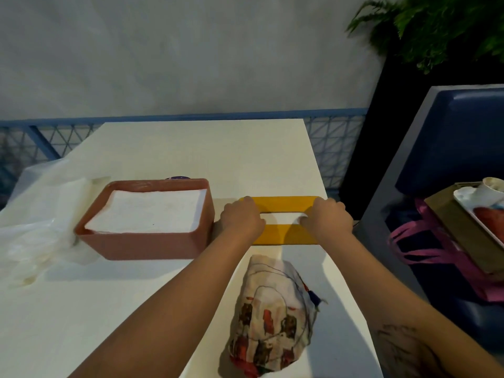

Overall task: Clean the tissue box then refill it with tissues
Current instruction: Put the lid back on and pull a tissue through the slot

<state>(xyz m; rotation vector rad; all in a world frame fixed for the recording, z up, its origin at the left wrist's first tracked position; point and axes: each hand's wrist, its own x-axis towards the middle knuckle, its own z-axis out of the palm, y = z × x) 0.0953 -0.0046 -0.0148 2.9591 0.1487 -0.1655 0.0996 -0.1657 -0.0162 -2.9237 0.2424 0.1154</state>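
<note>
Yellow lid gripped by both hands, apparently lifted.

Behind box, at twelve o'clock: purple thing, mostly hidden. Lid ends covered by left hand and right hand. At three o'clock: tray, cut off.

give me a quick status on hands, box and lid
Left hand and right hand gripping yellow lid. Box full of tissues, uncovered. Nothing between.
</note>
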